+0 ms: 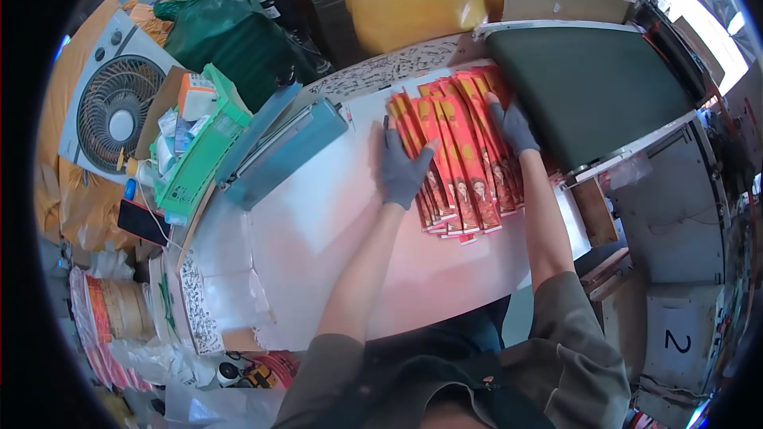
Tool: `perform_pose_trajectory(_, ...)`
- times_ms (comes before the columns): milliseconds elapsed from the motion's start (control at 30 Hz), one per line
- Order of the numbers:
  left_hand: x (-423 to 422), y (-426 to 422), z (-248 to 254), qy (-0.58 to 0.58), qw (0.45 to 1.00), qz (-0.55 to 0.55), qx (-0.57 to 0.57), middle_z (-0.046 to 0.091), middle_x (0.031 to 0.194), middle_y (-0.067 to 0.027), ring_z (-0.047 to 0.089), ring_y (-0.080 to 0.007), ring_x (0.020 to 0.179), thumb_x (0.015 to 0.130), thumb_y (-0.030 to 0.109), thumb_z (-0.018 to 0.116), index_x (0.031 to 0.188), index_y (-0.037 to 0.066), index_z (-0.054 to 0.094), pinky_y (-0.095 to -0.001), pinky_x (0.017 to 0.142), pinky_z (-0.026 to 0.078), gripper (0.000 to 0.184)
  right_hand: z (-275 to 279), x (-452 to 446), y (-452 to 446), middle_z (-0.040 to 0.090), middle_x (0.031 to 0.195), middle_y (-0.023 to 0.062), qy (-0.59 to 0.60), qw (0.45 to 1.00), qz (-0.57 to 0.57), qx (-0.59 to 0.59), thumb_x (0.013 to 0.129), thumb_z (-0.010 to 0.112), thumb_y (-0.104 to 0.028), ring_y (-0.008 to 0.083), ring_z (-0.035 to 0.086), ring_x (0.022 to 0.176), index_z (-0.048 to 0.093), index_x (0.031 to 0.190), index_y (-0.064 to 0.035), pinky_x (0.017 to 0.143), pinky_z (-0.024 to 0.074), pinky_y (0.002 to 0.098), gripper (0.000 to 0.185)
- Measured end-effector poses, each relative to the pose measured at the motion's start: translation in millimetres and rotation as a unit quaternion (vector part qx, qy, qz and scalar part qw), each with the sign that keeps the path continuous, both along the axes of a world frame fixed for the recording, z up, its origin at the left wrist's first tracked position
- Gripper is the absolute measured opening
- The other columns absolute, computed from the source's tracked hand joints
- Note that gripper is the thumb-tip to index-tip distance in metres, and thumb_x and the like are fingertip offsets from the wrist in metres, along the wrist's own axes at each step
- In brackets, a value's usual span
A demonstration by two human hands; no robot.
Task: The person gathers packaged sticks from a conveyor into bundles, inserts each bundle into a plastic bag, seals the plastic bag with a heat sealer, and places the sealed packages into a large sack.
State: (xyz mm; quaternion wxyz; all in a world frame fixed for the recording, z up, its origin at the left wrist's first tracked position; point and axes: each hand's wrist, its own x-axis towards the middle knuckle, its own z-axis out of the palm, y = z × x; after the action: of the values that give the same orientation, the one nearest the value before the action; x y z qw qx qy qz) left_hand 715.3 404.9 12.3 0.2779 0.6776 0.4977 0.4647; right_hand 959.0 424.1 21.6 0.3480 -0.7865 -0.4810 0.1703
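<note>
A spread pile of long red packets (461, 155) with gold and printed figures lies on the white tabletop (318, 270). My left hand (404, 165), in a grey glove with bare fingertips, rests against the pile's left side, fingers apart. On the right side, beside the conveyor, my right hand (515, 125) touches the packets' upper part with its fingers stretched out. Both hands are gloved alike and flank the pile.
A dark green conveyor belt (592, 83) borders the table on the right. To the left stand a blue-grey metal sealer (290, 151), a green box (203, 151) of small items, a phone (143, 222) and a fan (119, 115). Behind is a yellow bag (429, 0).
</note>
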Motion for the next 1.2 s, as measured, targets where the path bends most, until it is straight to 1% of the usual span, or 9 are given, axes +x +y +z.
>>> perform_pose_trajectory(100, 2.7, 6.6, -2.4, -0.281, 0.94, -0.148, -0.124, 0.049, 0.132, -0.0161, 0.049, -0.0206, 0.119, 0.086, 0.03, 0.069, 0.138, -0.001, 0.035, -0.0321, 0.1, 0.04, 0.07, 49.7, -37.0, -26.3, 0.058, 0.114, 0.0339, -0.072, 0.993, 0.07, -0.067, 0.074, 0.059, -0.069, 0.0422, 0.056, 0.111, 0.034, 0.136, 0.0104, 0.093, 0.0447, 0.0427, 0.104)
perform_pose_trajectory(267, -33.7, -49.1, 25.2, -0.338, 0.869, -0.229, -0.278, 0.057, 0.122, -0.0099, 0.057, -0.0173, 0.108, 0.088, 0.027, 0.066, 0.133, 0.001, 0.044, -0.031, 0.093, 0.047, 0.056, 45.1, -112.0, -83.4, 0.059, 0.116, 0.03, 0.108, 0.979, 0.173, -0.003, 0.074, 0.065, -0.06, 0.0378, 0.058, 0.112, 0.036, 0.136, 0.0088, 0.094, 0.0452, 0.0379, 0.098)
perform_pose_trajectory(467, -141.8, -222.8, 32.2, -0.251, 0.831, -0.208, -0.45, 0.056, 0.124, -0.011, 0.056, -0.0182, 0.112, 0.082, 0.01, 0.07, 0.138, 0.002, 0.038, -0.0344, 0.095, 0.047, 0.065, 48.4, -152.1, -261.1, 0.053, 0.128, 0.0166, 0.431, 0.832, 0.338, -0.085, 0.085, 0.07, -0.034, 0.0216, 0.052, 0.118, 0.025, 0.144, 0.0012, 0.099, 0.0422, 0.0349, 0.083)
perform_pose_trajectory(533, -159.6, -261.4, 49.3, -0.266, 0.823, -0.29, -0.409, 0.053, 0.129, -0.0105, 0.051, -0.019, 0.118, 0.075, 0.012, 0.077, 0.139, 0.001, 0.036, -0.0359, 0.101, 0.042, 0.076, 50.4, -151.6, -299.0, 0.048, 0.135, 0.0171, 0.404, 0.807, 0.369, -0.222, 0.084, 0.07, -0.036, 0.0219, 0.047, 0.123, 0.02, 0.146, 0.0001, 0.102, 0.0396, 0.0348, 0.087)
perform_pose_trajectory(833, -161.3, -227.0, 111.8, -0.089, 0.941, -0.228, -0.232, 0.055, 0.126, -0.0112, 0.056, -0.0221, 0.114, 0.066, 0.029, 0.085, 0.132, 0.005, 0.043, -0.0351, 0.095, 0.046, 0.082, 117.6, -188.5, -266.8, 0.062, 0.112, 0.01, 0.392, 0.837, 0.378, 0.06, 0.072, 0.084, -0.023, 0.0183, 0.061, 0.103, 0.033, 0.136, -0.0004, 0.088, 0.0494, 0.0323, 0.085)
perform_pose_trajectory(967, -173.2, -199.7, 99.2, -0.106, 0.945, -0.233, -0.206, 0.055, 0.127, -0.0106, 0.056, -0.0219, 0.115, 0.063, 0.03, 0.087, 0.134, 0.005, 0.038, -0.0349, 0.096, 0.045, 0.09, 103.4, -187.7, -233.7, 0.059, 0.119, 0.0121, 0.183, 0.845, 0.48, 0.147, 0.061, 0.09, -0.023, 0.021, 0.059, 0.108, 0.036, 0.135, -0.0016, 0.092, 0.0478, 0.0337, 0.094)
perform_pose_trajectory(1100, -168.7, -185.2, 137.8, -0.159, 0.963, -0.217, -0.027, 0.045, 0.136, -0.0131, 0.047, -0.0225, 0.124, 0.056, 0.026, 0.09, 0.14, 0.003, 0.027, -0.0346, 0.103, 0.04, 0.107, 113.2, -192.9, -200.6, 0.045, 0.135, 0.0158, 0.298, 0.818, 0.441, 0.216, 0.051, 0.095, -0.027, 0.0247, 0.05, 0.12, 0.015, 0.148, -0.0041, 0.101, 0.0421, 0.0366, 0.127)
perform_pose_trajectory(1133, -164.9, -183.1, 147.6, -0.211, 0.954, -0.209, 0.037, 0.043, 0.137, -0.0137, 0.046, -0.0226, 0.125, 0.055, 0.026, 0.091, 0.141, 0.003, 0.025, -0.0347, 0.104, 0.039, 0.11, 161.3, -217.2, -204.6, 0.043, 0.136, 0.017, 0.463, 0.744, 0.423, 0.231, 0.051, 0.095, -0.028, 0.0266, 0.05, 0.12, 0.0, 0.15, -0.0042, 0.102, 0.0412, 0.0368, 0.139)
perform_pose_trajectory(1200, -160.8, -179.3, 157.1, -0.278, 0.926, -0.255, 0.005, 0.039, 0.141, -0.0148, 0.043, -0.0222, 0.128, 0.054, 0.024, 0.091, 0.145, 0.004, 0.017, -0.0342, 0.104, 0.038, 0.119, 172.0, -216.1, -194.3, 0.042, 0.136, 0.0175, 0.398, 0.742, 0.449, 0.298, 0.052, 0.094, -0.03, 0.0275, 0.049, 0.121, -0.002, 0.149, -0.002, 0.101, 0.0418, 0.0373, 0.14)
